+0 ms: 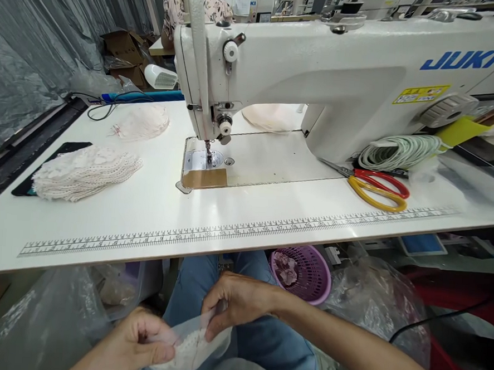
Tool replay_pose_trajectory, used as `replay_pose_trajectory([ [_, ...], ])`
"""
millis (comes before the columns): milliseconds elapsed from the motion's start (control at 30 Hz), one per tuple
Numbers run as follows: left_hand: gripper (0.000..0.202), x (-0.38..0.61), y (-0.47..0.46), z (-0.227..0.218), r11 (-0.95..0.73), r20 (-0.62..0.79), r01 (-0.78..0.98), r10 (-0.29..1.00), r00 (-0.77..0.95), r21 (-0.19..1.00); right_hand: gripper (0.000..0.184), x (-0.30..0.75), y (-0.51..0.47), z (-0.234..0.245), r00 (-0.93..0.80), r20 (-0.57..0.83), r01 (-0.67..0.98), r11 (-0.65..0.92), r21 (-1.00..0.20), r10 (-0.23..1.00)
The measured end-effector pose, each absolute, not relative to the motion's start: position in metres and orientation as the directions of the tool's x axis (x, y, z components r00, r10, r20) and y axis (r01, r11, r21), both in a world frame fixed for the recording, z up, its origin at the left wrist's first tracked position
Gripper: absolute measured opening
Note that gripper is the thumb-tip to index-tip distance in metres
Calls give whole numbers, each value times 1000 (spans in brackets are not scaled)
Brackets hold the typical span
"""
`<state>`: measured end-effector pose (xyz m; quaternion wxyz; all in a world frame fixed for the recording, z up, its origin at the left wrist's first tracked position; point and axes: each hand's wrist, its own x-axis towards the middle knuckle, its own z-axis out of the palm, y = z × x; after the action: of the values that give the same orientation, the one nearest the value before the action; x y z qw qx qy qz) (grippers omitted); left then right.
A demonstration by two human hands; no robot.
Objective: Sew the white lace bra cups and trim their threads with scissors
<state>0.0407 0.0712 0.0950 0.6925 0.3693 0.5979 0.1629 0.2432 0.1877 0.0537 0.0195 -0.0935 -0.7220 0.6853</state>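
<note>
Both of my hands are low over my lap, below the table's front edge. My left hand (143, 338) pinches the left side of a small white lace fabric piece (193, 346). My right hand (234, 301) grips the same piece from above, fingers closed on its upper edge. A white JUKI sewing machine (362, 75) stands on the white table (153, 213), its needle (208, 149) over the plate, with nothing under it.
A stack of white lace pieces (84, 172) and a pinkish pile (142, 124) lie at the table's left. Red and yellow scissors (376, 187) and a coiled cord (399, 152) sit at the right. A purple basket (310, 275) and plastic bags (373, 304) are under the table. Another person sits far back.
</note>
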Motion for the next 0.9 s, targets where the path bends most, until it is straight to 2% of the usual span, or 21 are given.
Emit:
replay_pose_trajectory([
  [133,54,40,71,92,663,-687,185,679,260,725,28,244,188,54,-984,-89,84,-36,-996,155],
  [400,51,45,64,96,710,-715,96,686,132,698,27,237,184,52,-973,-118,118,-12,-993,199],
  [567,54,35,57,96,707,-721,142,680,132,693,18,238,189,50,-983,-121,110,-86,-990,138],
  [700,51,27,55,99,729,-746,166,660,85,664,18,245,196,51,-986,-148,134,-174,-976,73],
  [900,49,27,56,104,757,-761,93,649,7,646,23,255,199,52,-979,-183,157,-237,-959,92],
])
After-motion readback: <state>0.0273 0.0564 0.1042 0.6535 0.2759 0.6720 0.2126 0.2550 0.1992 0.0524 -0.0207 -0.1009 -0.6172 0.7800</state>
